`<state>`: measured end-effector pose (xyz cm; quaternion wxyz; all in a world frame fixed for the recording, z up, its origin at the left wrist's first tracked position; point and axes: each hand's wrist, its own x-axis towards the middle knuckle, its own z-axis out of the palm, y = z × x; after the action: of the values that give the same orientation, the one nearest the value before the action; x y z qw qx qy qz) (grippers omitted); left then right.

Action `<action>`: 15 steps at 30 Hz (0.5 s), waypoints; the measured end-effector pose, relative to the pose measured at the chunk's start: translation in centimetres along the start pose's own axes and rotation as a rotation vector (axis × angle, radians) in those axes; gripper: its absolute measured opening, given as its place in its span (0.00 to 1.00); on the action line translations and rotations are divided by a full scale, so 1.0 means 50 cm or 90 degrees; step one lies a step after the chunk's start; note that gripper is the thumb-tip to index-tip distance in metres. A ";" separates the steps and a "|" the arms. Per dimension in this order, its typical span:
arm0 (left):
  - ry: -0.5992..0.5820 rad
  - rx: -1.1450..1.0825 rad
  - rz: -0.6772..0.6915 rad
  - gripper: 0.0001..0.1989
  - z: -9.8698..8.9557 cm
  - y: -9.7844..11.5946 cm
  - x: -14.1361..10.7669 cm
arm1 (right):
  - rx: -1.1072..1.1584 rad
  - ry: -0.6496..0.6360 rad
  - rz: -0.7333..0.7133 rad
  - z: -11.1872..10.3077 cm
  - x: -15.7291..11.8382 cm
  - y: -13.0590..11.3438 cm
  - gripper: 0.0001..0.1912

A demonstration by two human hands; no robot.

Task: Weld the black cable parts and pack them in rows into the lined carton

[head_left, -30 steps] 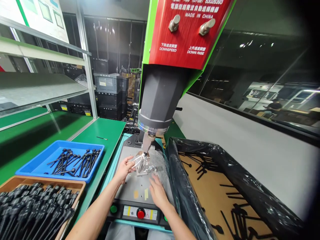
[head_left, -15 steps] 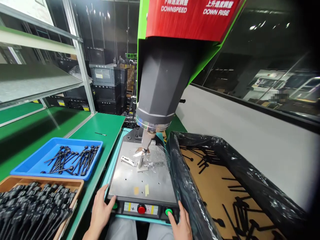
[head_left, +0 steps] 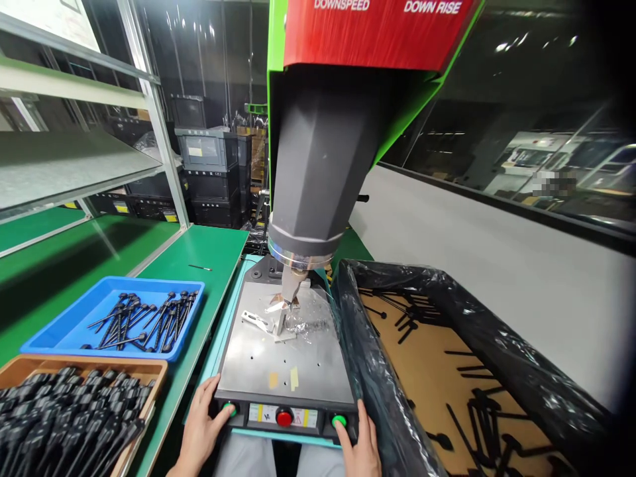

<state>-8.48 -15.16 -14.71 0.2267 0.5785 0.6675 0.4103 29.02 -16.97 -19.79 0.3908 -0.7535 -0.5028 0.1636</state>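
Observation:
My left hand (head_left: 201,421) is at the left front corner of the machine base (head_left: 325,392), its thumb on a green button (head_left: 229,409). At the right corner, my right hand (head_left: 362,440) has its thumb on the other green button (head_left: 339,421). Both hands hold nothing, and their fingers are apart from the thumbs. Between them sits a red button (head_left: 284,417). Above the metal plate (head_left: 248,374), the grey press head (head_left: 315,179) reaches down with its metal tool (head_left: 292,283) to a small metal fixture (head_left: 282,324). Any part under the tool is too unclear to name.
On the left stand a blue tray (head_left: 54,338) and an orange tray (head_left: 161,371) of black long-stemmed parts. To the right, a box lined with black plastic (head_left: 377,358) holds more such parts on cardboard (head_left: 422,371). A metal shelf frame (head_left: 169,152) rises at the left.
My left thumb has come down onto the left green button, while my right thumb stays on its button. The view has shifted slightly, and the press head's lower end appears slightly lower.

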 end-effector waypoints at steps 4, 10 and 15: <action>-0.004 -0.020 0.000 0.29 -0.003 -0.001 0.002 | 0.002 -0.010 -0.020 -0.003 0.000 0.000 0.39; 0.017 -0.023 -0.011 0.24 -0.011 0.013 0.013 | -0.010 -0.008 -0.021 0.002 0.000 0.009 0.41; 0.081 -0.041 -0.013 0.19 -0.009 0.087 0.051 | -0.024 -0.020 -0.023 0.001 -0.002 0.011 0.43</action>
<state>-6.85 -12.85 -10.48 0.2065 0.5369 0.6731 0.4648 29.27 -17.17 -20.23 0.3715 -0.7491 -0.5251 0.1585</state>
